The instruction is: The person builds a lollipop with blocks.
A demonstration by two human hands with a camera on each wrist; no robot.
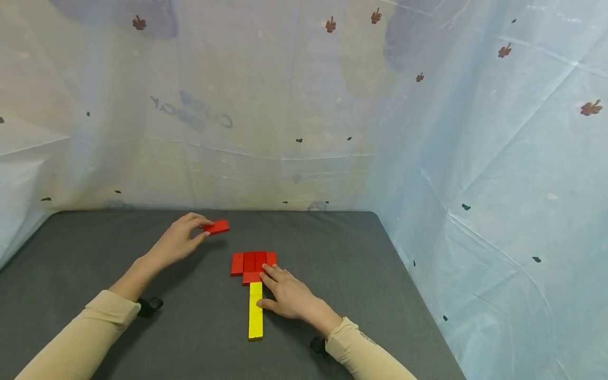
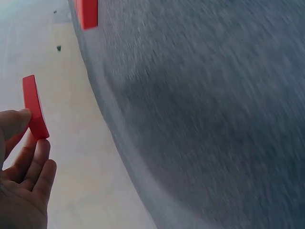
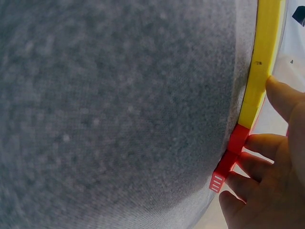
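Observation:
My left hand (image 1: 178, 240) pinches a flat red block (image 1: 219, 227) between thumb and fingers, raised above the dark table, up and left of a block pattern. In the left wrist view the thumb presses one face of that red block (image 2: 33, 106). Several red blocks (image 1: 237, 264) lie side by side in a row, with another red block (image 1: 250, 277) below them. A column of yellow blocks (image 1: 255, 319) runs down from it toward me. My right hand (image 1: 291, 294) rests with extended fingers against the right side of the red blocks, its thumb at the yellow column.
The dark grey table (image 1: 356, 253) has its far edge near a translucent plastic sheet (image 1: 266, 105) that hangs behind and along the right. A black strap piece (image 1: 150, 307) is at the left wrist, another (image 1: 318, 346) at the right.

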